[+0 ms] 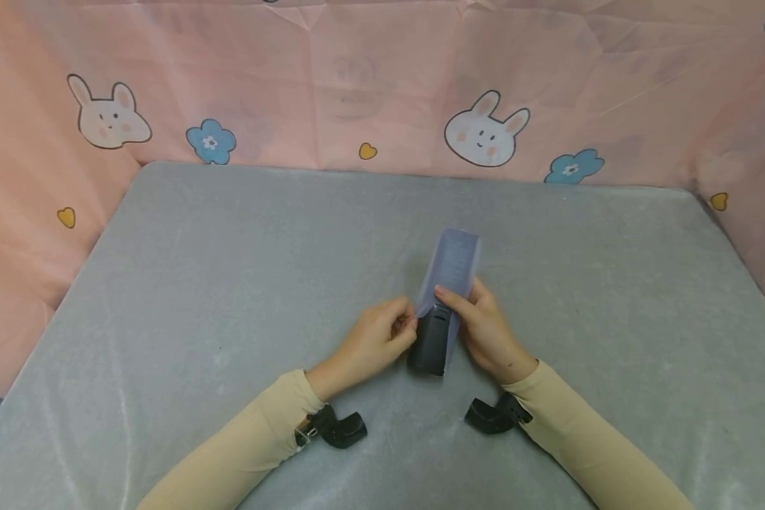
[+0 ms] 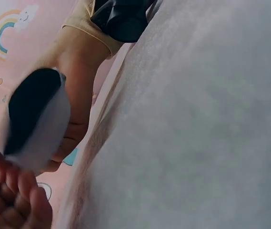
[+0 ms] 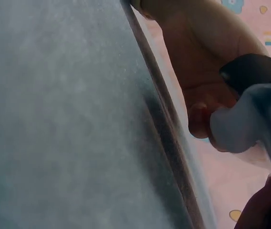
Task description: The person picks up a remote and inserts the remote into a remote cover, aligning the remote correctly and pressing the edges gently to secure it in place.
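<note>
Pinching the near left edge of a translucent sleeve (image 1: pixel 449 273), the left hand (image 1: pixel 376 341) has thumb and fingertips curled together on the film. Just beside it, the right hand (image 1: pixel 484 326) grips the sleeve's other side, forefinger laid across the top. A black remote (image 1: pixel 431 343) lies between both hands on the grey desk (image 1: pixel 229 283); its far end is hidden inside the sleeve, so its full length cannot be made out. Both wrist views are blurred and cropped: only the remote's rounded dark end and pale film show. A pink rabbit-print cloth (image 1: pixel 484 134) stands beyond the hands.
</note>
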`<state>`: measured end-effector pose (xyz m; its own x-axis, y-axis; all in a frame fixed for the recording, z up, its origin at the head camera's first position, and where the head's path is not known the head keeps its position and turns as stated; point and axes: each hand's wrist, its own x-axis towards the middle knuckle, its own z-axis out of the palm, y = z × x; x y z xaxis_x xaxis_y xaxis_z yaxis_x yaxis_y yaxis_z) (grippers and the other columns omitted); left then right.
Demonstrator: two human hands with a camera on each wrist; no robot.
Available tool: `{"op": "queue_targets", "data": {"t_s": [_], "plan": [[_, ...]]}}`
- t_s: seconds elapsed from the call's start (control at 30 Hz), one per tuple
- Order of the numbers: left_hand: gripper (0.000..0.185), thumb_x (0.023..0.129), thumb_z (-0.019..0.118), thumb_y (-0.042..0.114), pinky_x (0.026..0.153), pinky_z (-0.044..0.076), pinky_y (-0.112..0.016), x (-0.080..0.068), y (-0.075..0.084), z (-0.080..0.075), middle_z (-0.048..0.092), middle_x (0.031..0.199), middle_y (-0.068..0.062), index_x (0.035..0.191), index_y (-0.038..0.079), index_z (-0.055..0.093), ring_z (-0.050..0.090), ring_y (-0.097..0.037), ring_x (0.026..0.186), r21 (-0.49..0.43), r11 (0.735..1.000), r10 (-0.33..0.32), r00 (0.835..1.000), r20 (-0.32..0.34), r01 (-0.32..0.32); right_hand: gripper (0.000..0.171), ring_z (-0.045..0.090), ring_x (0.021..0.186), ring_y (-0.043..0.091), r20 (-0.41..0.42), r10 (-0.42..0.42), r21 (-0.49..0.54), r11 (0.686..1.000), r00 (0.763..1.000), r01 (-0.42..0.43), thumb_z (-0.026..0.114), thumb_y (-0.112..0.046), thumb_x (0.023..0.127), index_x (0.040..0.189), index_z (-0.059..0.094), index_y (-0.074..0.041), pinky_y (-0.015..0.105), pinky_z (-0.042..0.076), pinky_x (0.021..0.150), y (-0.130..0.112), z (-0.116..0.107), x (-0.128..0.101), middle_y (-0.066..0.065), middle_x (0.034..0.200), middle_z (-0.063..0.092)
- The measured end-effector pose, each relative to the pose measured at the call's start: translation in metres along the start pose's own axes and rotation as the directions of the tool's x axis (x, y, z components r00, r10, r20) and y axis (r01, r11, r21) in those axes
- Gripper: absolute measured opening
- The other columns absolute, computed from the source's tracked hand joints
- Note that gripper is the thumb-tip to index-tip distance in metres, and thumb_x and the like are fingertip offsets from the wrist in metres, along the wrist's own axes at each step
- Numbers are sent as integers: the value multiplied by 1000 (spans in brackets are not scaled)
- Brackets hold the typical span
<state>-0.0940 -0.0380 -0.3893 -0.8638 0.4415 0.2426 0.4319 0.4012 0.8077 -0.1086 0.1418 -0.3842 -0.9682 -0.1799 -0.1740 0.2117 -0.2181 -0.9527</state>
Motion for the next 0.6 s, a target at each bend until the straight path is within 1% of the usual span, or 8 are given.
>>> {"op": "queue_targets", "data": {"t_s": [0.1, 0.2, 0.27, 0.33, 0.4, 0.47, 0.53, 0.6], "plan": [[8, 88, 55, 1, 57, 45, -19, 0, 0, -1, 55, 72, 0, 82, 6, 54, 51, -6, 64, -108, 994, 19, 998, 58, -13, 37, 57, 90, 10, 14, 23, 44, 999, 1000, -24, 51, -6, 95, 130, 41, -2, 23, 48, 79, -1, -2, 0, -1, 103, 59], [8, 92, 53, 0, 55, 47, -21, 0, 1, -2, 54, 72, -2, 85, 4, 54, 52, -7, 62, -249, 968, 38, 993, 112, -9, 34, 58, 86, 10, 30, 41, 85, 995, 999, -44, 49, -6, 96, 128, 41, 1, 23, 49, 76, -2, -3, 0, -1, 98, 61], [8, 93, 52, 0, 54, 47, -22, 0, 2, -3, 53, 70, -3, 85, 3, 54, 51, -9, 61, -313, 950, 44, 991, 124, -3, 34, 58, 85, 9, 34, 44, 97, 994, 998, -47, 49, -6, 96, 128, 41, 2, 22, 50, 76, -4, -3, 0, -1, 96, 61], [8, 94, 53, 0, 53, 47, -23, 0, 2, -3, 52, 69, -3, 86, 2, 54, 52, -9, 60, -356, 934, 28, 992, 124, 18, 32, 58, 85, 9, 23, 46, 116, 992, 999, -48, 49, -6, 96, 126, 41, 2, 22, 49, 75, -6, -4, 0, -2, 96, 61], [8, 94, 56, 3, 53, 48, -24, 0, 3, -3, 52, 68, -3, 86, 1, 53, 52, -11, 59, -378, 924, -13, 992, 123, 59, 28, 57, 84, 8, 0, 46, 148, 988, 999, -45, 48, -7, 96, 123, 43, 0, 21, 49, 75, -7, -4, 1, -2, 95, 60], [12, 93, 59, 7, 53, 48, -25, 0, 3, -2, 54, 66, -4, 86, 1, 51, 53, -11, 58, -397, 910, -68, 987, 148, 122, 23, 57, 84, 8, -32, 40, 187, 982, 999, -33, 48, -8, 97, 120, 44, -2, 20, 48, 75, -9, -4, 1, -2, 95, 59], [16, 93, 60, 11, 53, 49, -26, 0, 3, -1, 57, 65, -5, 86, 2, 49, 54, -11, 58, -412, 889, -125, 972, 200, 199, 21, 56, 84, 7, -59, 27, 221, 975, 998, -13, 47, -7, 98, 118, 45, -3, 19, 48, 75, -10, -5, 2, -3, 95, 58], [18, 94, 58, 13, 54, 50, -26, 1, 3, 0, 58, 65, -6, 85, 2, 47, 56, -10, 58, -435, 862, -150, 952, 268, 259, 21, 57, 84, 8, -70, 16, 238, 971, 997, 1, 47, -8, 98, 118, 44, -3, 19, 48, 75, -10, -5, 2, -2, 95, 58]]}}
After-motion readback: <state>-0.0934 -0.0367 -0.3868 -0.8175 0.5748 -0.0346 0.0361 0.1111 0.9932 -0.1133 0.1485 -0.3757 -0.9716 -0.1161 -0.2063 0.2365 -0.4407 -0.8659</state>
